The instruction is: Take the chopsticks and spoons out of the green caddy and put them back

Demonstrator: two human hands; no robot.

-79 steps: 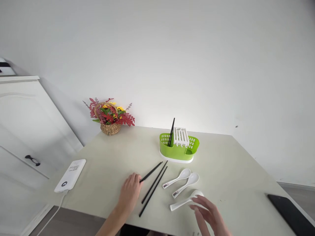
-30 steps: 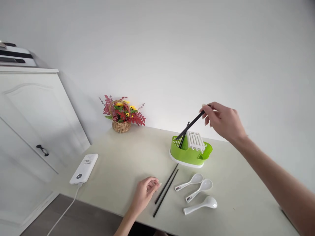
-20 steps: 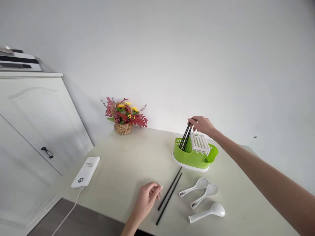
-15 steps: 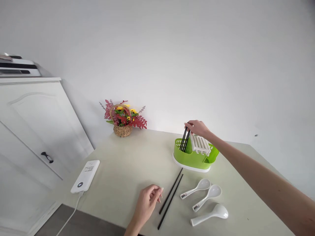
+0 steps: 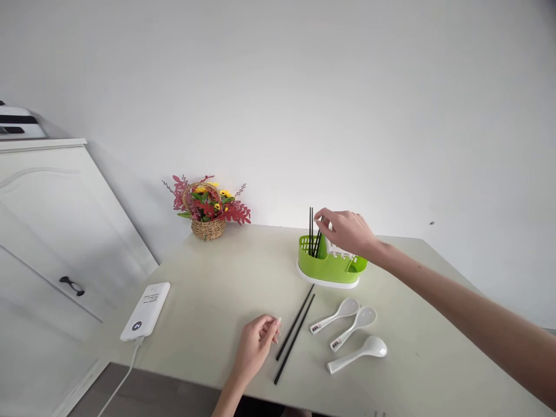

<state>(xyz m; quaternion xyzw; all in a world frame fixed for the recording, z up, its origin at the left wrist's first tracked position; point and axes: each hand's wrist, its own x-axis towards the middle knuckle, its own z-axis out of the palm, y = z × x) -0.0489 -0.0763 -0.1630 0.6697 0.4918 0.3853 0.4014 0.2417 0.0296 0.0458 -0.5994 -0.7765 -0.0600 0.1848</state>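
My right hand point(image 5: 347, 230) reaches over the green cutlery holder point(image 5: 324, 268). Its thumb and fingers close at the tops of two black chopsticks point(image 5: 317, 244), which lean inside the left compartment. Beside these, two more black chopsticks point(image 5: 310, 231) stand upright, apart from the fingers. My left hand point(image 5: 258, 341) rests on the table with fingers loosely curled and nothing visible in them. Just right of it lies another pair of black chopsticks point(image 5: 295, 336). Three white spoons, an upper one point(image 5: 336, 314), a middle one point(image 5: 354, 328) and a face-down one point(image 5: 358, 354), lie further right.
A wicker basket of artificial flowers point(image 5: 208, 229) stands at the back left, by the wall. On the table's left side lies a white power bank point(image 5: 145, 311) with a cable point(image 5: 124, 382) running off the front edge. A white cabinet point(image 5: 65, 231) adjoins the left side.
Two of the chopsticks in the holder have come free of my right hand and stand upright. The view has shifted slightly to the right. My left hand stays by the chopsticks on the table.
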